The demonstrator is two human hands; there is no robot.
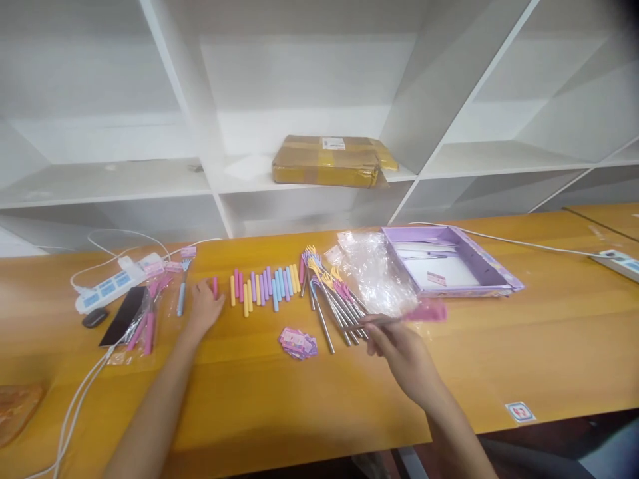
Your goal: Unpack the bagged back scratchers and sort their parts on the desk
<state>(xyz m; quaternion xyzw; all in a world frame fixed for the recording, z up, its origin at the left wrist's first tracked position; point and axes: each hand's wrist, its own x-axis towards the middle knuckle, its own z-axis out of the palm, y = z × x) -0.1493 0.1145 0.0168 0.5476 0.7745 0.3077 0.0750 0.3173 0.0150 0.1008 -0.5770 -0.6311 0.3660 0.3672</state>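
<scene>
My left hand (204, 306) is at the left end of a row of coloured handles, its thumb and fingers closed around a short pink handle (215, 286). In my right hand (399, 346) is a back scratcher (424, 313) with a pink hand-shaped head and a thin metal rod; the head points right and is blurred. Beneath and left of that hand lies a pile of metal back scratcher rods (329, 313) with yellow, blue, pink and purple heads. Between my hands, yellow, pink, purple and blue handles (264, 286) stand side by side in a row.
A stack of small printed cards (298, 343) lies in front. Clear plastic bags (374, 266) sit beside an open purple box (479, 291). At left are a power strip (112, 287), bagged pink scratchers (150, 326), a blue-handled scratcher (182, 293) and cables. A taped carton (324, 163) rests on the shelf.
</scene>
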